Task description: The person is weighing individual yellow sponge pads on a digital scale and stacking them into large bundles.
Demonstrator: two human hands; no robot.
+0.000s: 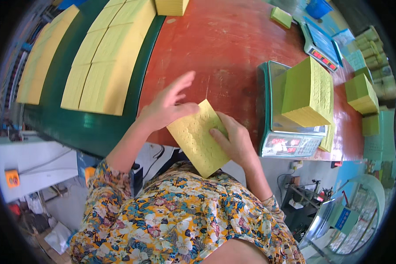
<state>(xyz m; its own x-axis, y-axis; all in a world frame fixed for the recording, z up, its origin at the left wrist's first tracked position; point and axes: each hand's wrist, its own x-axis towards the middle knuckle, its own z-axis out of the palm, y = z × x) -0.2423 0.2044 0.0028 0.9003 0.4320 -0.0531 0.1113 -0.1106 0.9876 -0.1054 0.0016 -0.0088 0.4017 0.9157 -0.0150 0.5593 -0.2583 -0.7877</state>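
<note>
A yellow stack of embossed paper sheets (197, 140) is held tilted in front of my body, just off the table's near edge. My right hand (235, 140) grips its right side, thumb on the top face and fingers behind. My left hand (168, 104) is open at the upper left corner, fingers spread over the table and thumb lying near the sheets' edge. Whether that thumb touches the paper, I cannot tell. To the right, a digital scale (273, 137) with a lit red display carries a tall block of similar yellow sheets (308, 94).
Long rows of yellow sheet stacks (102, 66) lie on a green surface (138, 94) at left. The red tabletop (215, 53) spans the middle. A second scale (323, 53), a small yellow bundle (281, 17) and more yellow blocks (361, 93) stand at the right.
</note>
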